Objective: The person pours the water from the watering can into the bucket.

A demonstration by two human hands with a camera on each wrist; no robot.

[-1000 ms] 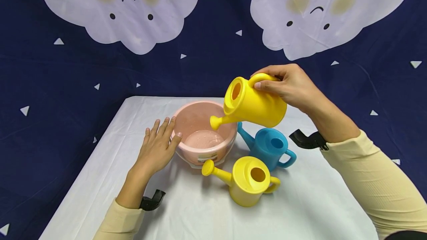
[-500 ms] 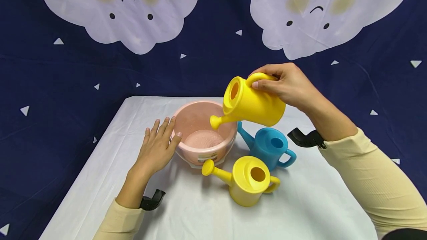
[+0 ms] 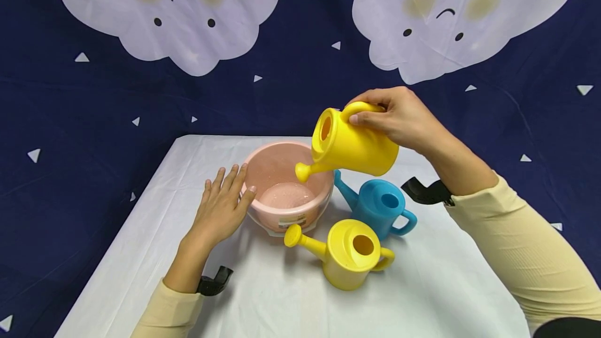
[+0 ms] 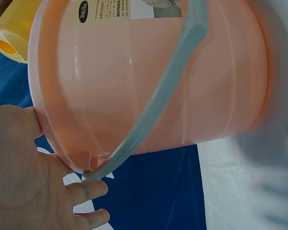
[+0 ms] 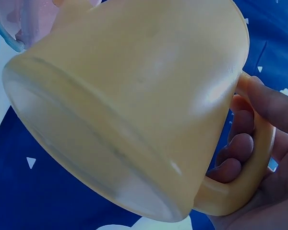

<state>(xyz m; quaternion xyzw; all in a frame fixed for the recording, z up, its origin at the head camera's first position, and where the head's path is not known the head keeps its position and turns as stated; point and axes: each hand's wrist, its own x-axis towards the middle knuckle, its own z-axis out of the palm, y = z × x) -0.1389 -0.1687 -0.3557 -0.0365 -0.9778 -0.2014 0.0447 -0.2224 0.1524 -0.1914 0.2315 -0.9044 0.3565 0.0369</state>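
My right hand (image 3: 399,119) grips the handle (image 5: 252,177) of a yellow watering can (image 3: 357,145), held in the air and tipped so its spout points down to the left. The spout's round head (image 3: 302,172) hangs over the opening of a pink bucket (image 3: 286,213). A little clear liquid seems to lie on the bucket's bottom. With fingers spread and straight, my left hand (image 3: 218,213) touches the bucket's left rim. In the left wrist view, the fingers lie by the end of the bucket's grey handle (image 4: 153,105).
A blue watering can (image 3: 377,207) stands right of the bucket. In front of it stands a second yellow watering can (image 3: 349,254), its spout pointing left. All rest on a white-covered table (image 3: 263,296). A dark blue cloth (image 3: 300,103) with clouds hangs behind.
My right hand and the held yellow watering can have shifted slightly left and up, the can tilting a bit more. My left hand and the bucket have stayed in place.
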